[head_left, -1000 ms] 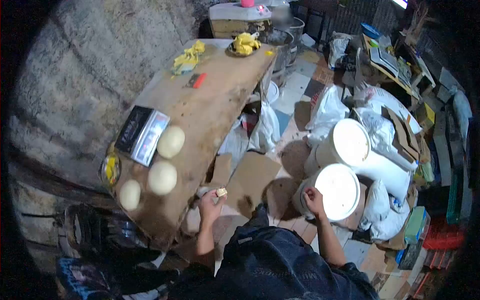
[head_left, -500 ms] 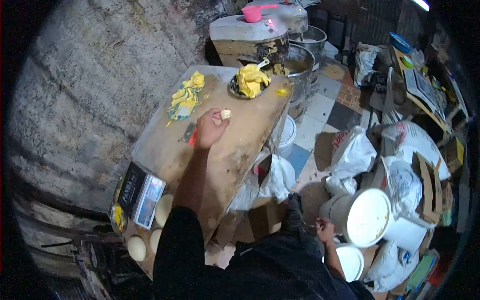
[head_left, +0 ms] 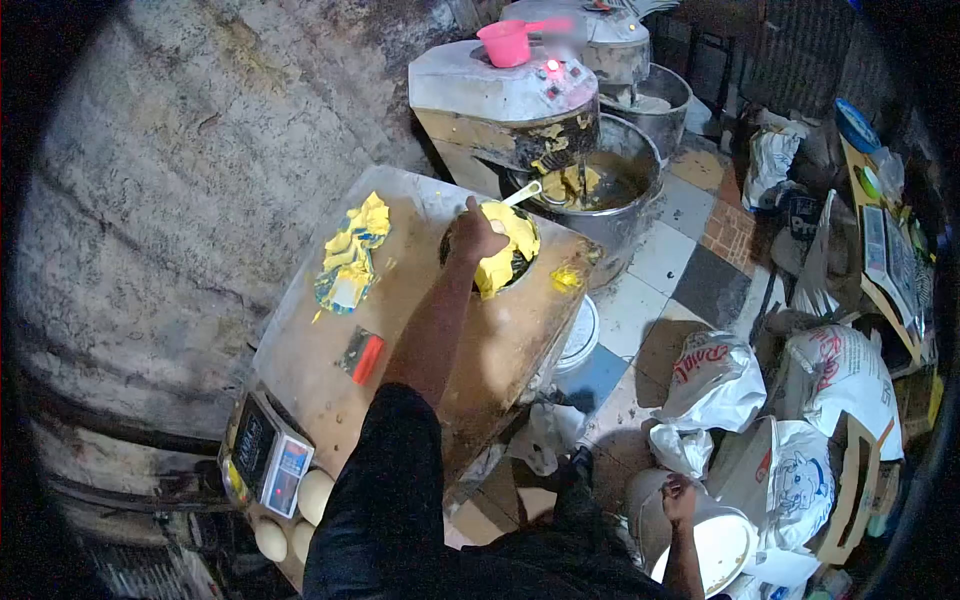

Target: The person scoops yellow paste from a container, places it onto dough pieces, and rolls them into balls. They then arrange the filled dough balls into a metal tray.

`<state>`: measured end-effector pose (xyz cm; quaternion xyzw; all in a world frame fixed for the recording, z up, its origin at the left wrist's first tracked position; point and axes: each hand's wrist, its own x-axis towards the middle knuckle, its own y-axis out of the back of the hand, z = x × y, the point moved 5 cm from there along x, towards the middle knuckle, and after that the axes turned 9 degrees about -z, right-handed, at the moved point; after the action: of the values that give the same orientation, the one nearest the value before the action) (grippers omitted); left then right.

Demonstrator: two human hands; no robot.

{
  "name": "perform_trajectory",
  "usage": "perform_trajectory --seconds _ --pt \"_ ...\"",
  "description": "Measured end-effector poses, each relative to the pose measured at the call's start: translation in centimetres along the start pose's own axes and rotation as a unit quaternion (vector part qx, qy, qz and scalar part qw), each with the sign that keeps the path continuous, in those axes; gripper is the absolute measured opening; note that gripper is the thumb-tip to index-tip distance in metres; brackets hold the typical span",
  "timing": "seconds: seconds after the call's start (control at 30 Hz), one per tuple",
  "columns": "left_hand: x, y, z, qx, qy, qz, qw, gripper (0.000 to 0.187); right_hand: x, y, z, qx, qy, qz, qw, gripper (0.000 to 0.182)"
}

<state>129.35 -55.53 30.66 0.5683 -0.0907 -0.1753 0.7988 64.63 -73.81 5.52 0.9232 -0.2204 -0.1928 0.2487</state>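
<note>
My left hand reaches over the dark bowl, at the near left side of the yellow creamy mass in it. A small pale piece shows by its fingers, and whether they still grip it is unclear. Spread on the table to the left lies a wrapper smeared with yellow. A scraper with a red handle rests beside my left forearm. My right hand hangs low with curled fingers, over the edge of a white bucket; nothing can be made out in it.
Behind the table stand mixers with metal bowls, one holding yellow dough. A scale and dough balls are at the near left. White sacks and a side shelf line the right, beside the tiled floor.
My left hand has moved forward from the middle of the table to the bowl. The view has shifted, and the red-handled scraper is now uncovered. My right hand stays low.
</note>
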Motion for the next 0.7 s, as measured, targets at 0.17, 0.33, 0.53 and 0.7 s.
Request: perform_trajectory --seconds 0.17,0.33,0.53,0.7 --pt "0.7 0.5 -6.2 -0.097 -0.135 0.004 0.986 0.086 5.9 0.8 -2.0 -0.019 -0.061 -0.022 0.998 0.021" --pt "-9.4 4.6 -8.5 -0.136 -0.216 0.126 0.959 0.067 14.9 -2.4 -7.1 0.0 0.157 -0.076 0.985 0.022" --pt "-37.6 -3.2 -14.4 -0.211 -0.061 -0.031 0.975 0.024 20.5 -11.7 -1.4 -0.303 0.375 -0.163 0.861 0.014" --pt "-67.3 -11.4 -20.2 -0.317 0.189 0.077 0.926 0.022 15.4 -17.2 1.8 -0.463 0.243 -0.413 0.746 0.014"
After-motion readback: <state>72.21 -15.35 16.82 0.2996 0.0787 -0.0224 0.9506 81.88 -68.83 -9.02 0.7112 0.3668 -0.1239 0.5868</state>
